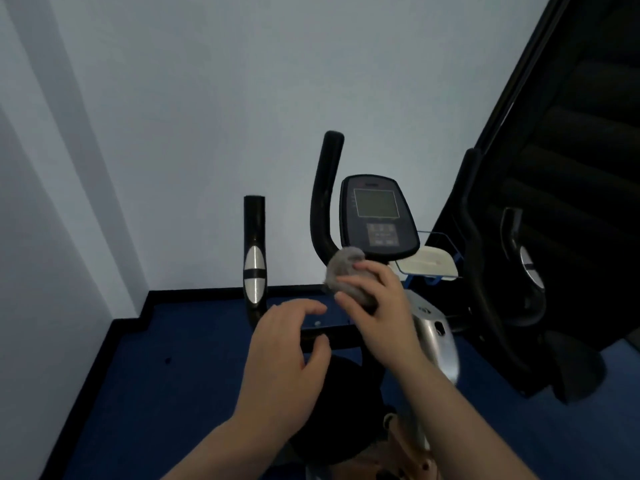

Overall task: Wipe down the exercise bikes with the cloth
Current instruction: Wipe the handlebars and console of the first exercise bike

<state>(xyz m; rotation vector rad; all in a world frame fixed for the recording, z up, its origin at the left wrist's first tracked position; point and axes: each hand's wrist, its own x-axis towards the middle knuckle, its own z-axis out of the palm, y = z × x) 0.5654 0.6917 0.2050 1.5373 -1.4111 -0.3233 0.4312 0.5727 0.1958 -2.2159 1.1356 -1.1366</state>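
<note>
Right hand (pixel 377 299) is gripping a bunched grey cloth (pixel 341 266), fingers curled around it, and is holding it just below the console (pixel 377 216) of the bike (pixel 429 327), against the base of the curved black handlebar (pixel 323 199) to the console's left. Left hand (pixel 287 344) is hovering lower and left of the console, fingers spread and slightly bent, holding nothing; whether it is touching the bike's dark crossbar (pixel 332 336) beneath it cannot be told. The two hands are sitting close together but are not touching. A short upright grip (pixel 254 252) with silver pads is standing well left of the console. Right of the console, a small wire tray (pixel 429 263) is holding a pale object. A second dark handlebar (pixel 481 244) is rising further right of the console. Blue floor (pixel 173 368) is lying below, pale wall (pixel 207 116) behind the console
</note>
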